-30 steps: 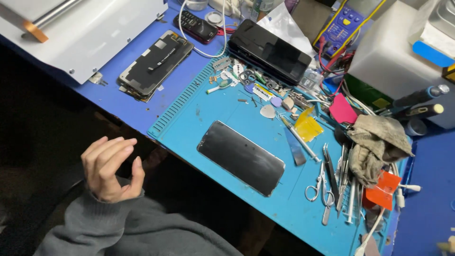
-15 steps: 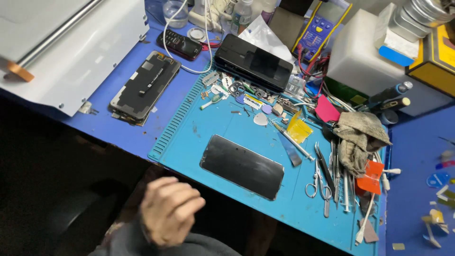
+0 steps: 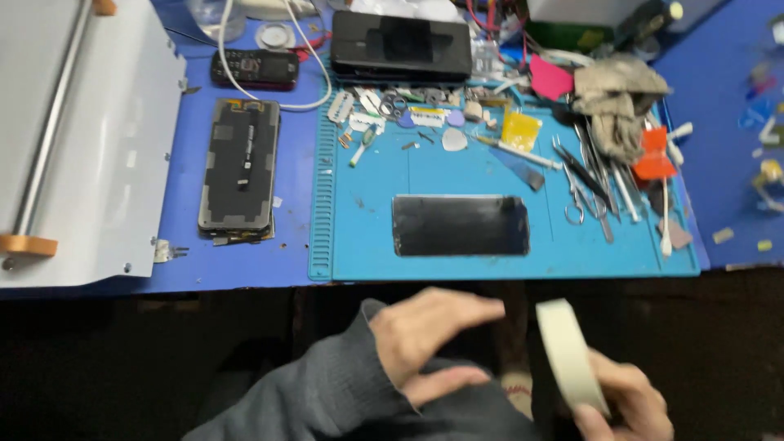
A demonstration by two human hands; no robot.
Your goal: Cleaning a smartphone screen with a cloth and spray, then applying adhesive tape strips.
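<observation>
Blue bench [image 3: 245, 273] under a cluttered teal work mat [image 3: 359, 237] — dark floor below the near edge. On the mat, just beyond the fingertips, a black phone screen [image 3: 460, 224]; further left, a second phone panel [image 3: 238, 167]. Left hand [image 3: 429, 339] loosely open, fingers stretched rightward, holding nothing. Right hand [image 3: 625, 400] pinching a cream tape roll [image 3: 570, 355] from below — roll on edge, just right of the left fingertips.
</observation>
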